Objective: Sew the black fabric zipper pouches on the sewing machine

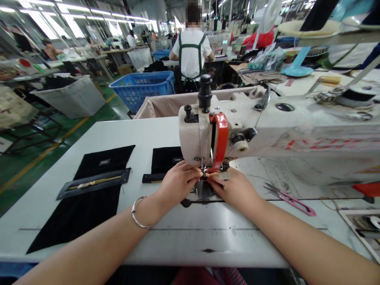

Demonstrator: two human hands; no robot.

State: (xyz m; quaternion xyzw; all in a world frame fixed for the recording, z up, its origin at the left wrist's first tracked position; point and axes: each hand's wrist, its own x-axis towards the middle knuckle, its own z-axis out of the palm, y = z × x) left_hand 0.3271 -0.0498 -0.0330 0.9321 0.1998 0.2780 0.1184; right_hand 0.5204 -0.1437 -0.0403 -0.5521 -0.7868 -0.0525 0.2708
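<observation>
Both hands meet at the needle of a white sewing machine (192, 132) with an orange guard (220, 138). My left hand (179, 179), a silver bangle on its wrist, has fingertips pinched together just left of the presser foot (204, 174). Close on the other side, my right hand (233, 183) has its fingers pressed together too. Whatever they pinch is too small and covered to make out. Behind my left hand lies a black fabric piece (162, 158) with a small label, a dark zipper strip (152, 178) along its near edge; the hand and machine hide part of it.
Left on the white table (142, 132) lies black fabric (89, 221) with another zipper strip (95, 183) across it. Pink-handled thread snips (292, 200) lie at right, near a tray of bobbins (362, 225). Beyond stand a blue basket (145, 87) and a co-worker (191, 51).
</observation>
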